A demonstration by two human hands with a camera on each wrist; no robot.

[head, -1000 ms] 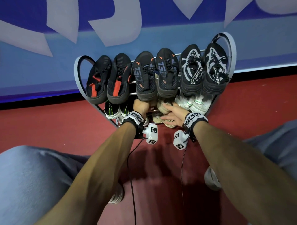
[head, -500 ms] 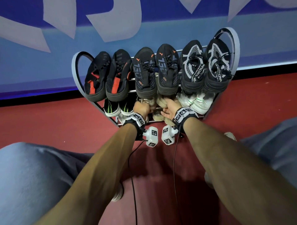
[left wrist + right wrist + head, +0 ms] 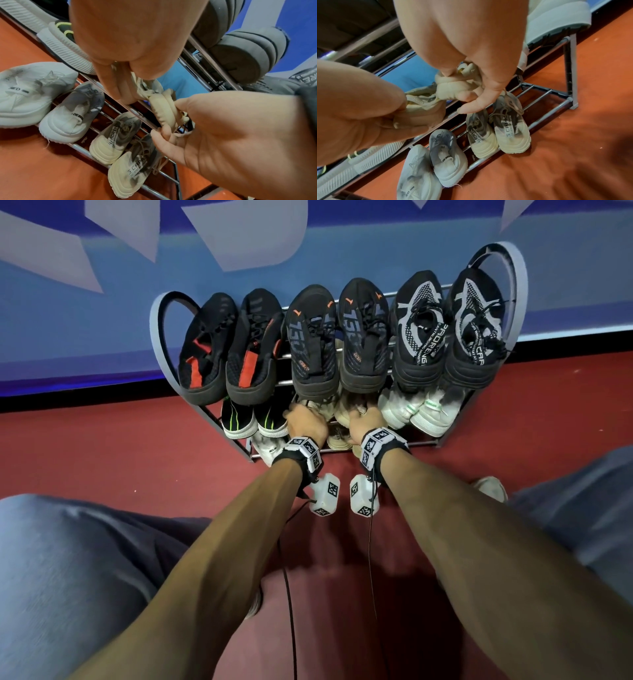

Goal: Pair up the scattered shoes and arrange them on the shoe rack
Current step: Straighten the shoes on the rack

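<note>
Floor: red, rack at 12 o'clock.
Left hand: grips cream shoe.
Right hand: grips its mate.
Handling: soft, light; hold by heel collar.

You've got a shoe rack with glossy chrome metal bars and matt grey end frames. Cream shoe looks like soft padded knit cloth. Black shoes are matt mesh. Floor is matt, slightly rough red.

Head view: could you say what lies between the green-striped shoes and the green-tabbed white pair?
Cream shoes, gripped by left hand and right hand; head view.
</note>
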